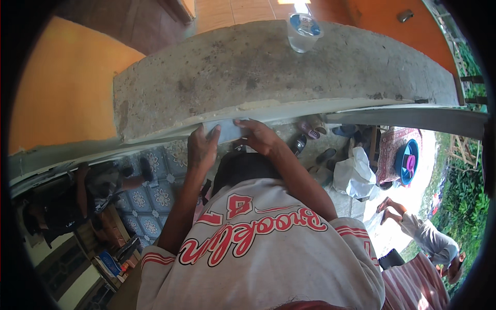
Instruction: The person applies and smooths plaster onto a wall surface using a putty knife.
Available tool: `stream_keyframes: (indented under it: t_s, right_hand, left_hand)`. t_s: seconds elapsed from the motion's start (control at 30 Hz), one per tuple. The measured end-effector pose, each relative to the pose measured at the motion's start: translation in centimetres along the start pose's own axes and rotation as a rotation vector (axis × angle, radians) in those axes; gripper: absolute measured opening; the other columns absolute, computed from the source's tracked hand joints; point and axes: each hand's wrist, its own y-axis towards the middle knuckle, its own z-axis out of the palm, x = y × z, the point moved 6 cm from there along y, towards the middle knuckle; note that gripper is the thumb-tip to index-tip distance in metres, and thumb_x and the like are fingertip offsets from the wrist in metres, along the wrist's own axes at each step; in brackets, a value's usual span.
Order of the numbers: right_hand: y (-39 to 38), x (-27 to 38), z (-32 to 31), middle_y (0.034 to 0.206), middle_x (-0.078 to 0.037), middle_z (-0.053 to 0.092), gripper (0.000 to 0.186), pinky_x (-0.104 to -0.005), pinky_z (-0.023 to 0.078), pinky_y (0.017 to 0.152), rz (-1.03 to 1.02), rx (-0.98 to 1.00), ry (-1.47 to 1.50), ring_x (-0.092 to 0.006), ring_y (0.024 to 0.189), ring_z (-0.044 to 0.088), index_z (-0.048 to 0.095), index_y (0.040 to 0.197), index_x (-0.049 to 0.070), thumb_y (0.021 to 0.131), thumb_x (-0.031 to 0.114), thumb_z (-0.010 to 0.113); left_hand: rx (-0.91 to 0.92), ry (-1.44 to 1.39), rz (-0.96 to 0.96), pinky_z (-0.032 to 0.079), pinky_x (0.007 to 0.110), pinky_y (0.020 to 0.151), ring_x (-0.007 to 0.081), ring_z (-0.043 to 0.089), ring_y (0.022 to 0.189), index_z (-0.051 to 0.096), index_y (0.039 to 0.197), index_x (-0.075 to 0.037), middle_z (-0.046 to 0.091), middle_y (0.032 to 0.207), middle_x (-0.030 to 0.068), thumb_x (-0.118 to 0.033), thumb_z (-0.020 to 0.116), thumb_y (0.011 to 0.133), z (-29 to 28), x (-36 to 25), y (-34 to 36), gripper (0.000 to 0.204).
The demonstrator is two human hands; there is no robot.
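Note:
A flat, pale grey rectangular piece [225,131] lies against the pale front edge of a rough concrete ledge [201,77], low in its middle. My left hand [202,145] grips the left end of the piece, with the thumb over its face. My right hand [258,137] grips the right end, fingers bent on it. What the piece is made of I cannot tell. A clear plastic cup with a blue-marked lid [302,39] stands on top of the ledge.
Orange wall [67,88] at left. Below lie patterned flooring [139,199], footwear [310,129], a white sack [351,175] and a blue basin [405,160] on patterned cloth. One person [93,191] is at lower left, another [429,237] at lower right, near greenery.

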Motion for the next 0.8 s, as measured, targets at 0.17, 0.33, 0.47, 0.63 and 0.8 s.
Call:
stream_keyframes:
  t_s: [0.17, 0.33, 0.47, 0.63, 0.8]
  right_hand:
    - [-3.8, 4.0, -8.2, 0.114, -0.008, 0.066, 0.037, -0.0416, 0.042, 0.102, 0.005, -0.027, 0.115, -0.0216, 0.109, 0.06, 0.063, 0.115, 0.005, 0.085, 0.023, 0.073]
    - [-10.4, 10.9, -19.3, 0.107, -0.007, 0.068, 0.032, -0.0395, 0.045, 0.097, -0.08, -0.142, 0.167, -0.0225, 0.102, 0.063, 0.064, 0.111, 0.004, 0.084, 0.02, 0.072]
    - [-18.8, 17.8, -27.0, 0.105, -0.007, 0.066, 0.027, -0.0354, 0.045, 0.091, -0.217, -0.357, 0.003, -0.0196, 0.098, 0.062, 0.065, 0.107, 0.003, 0.087, 0.021, 0.066]
    - [-28.1, 25.1, -26.0, 0.112, -0.008, 0.062, 0.03, -0.0325, 0.041, 0.095, -0.408, -0.645, -0.499, -0.0195, 0.104, 0.058, 0.065, 0.109, 0.0, 0.091, 0.023, 0.063]
    - [-28.0, 25.7, -20.1, 0.107, -0.007, 0.066, 0.03, -0.0296, 0.039, 0.096, -0.329, -0.762, -0.611, -0.0149, 0.104, 0.057, 0.067, 0.11, 0.0, 0.095, 0.026, 0.063]
  left_hand:
    - [0.032, 0.02, 0.067, 0.046, 0.053, 0.081, 0.051, 0.061, 0.094, 0.061, 0.102, 0.01, 0.064, 0.096, 0.0338, -0.037, 0.059, 0.094, 8.4, -5.7, 0.4, 0.047]
    - [0.256, -0.1, -0.022, 0.048, 0.038, 0.087, 0.0304, 0.065, 0.103, 0.06, 0.118, 0.007, 0.068, 0.107, 0.0209, -0.026, 0.061, 0.095, 20.0, -13.0, 0.6, 0.04]
    - [0.646, -0.944, -0.368, 0.05, 0.039, 0.096, 0.0243, 0.058, 0.114, 0.052, 0.13, -0.001, 0.06, 0.122, 0.0089, -0.023, 0.067, 0.093, 29.9, -20.0, -0.4, 0.046]
    - [0.801, -1.315, -0.512, 0.052, 0.039, 0.095, 0.0206, 0.056, 0.114, 0.055, 0.126, -0.005, 0.059, 0.12, 0.0083, -0.023, 0.073, 0.089, 34.4, -26.6, -1.2, 0.045]
    - [0.817, -1.446, -0.572, 0.053, 0.039, 0.091, 0.021, 0.057, 0.11, 0.055, 0.125, -0.007, 0.059, 0.117, 0.0078, -0.024, 0.076, 0.086, 32.8, -23.9, -0.6, 0.048]
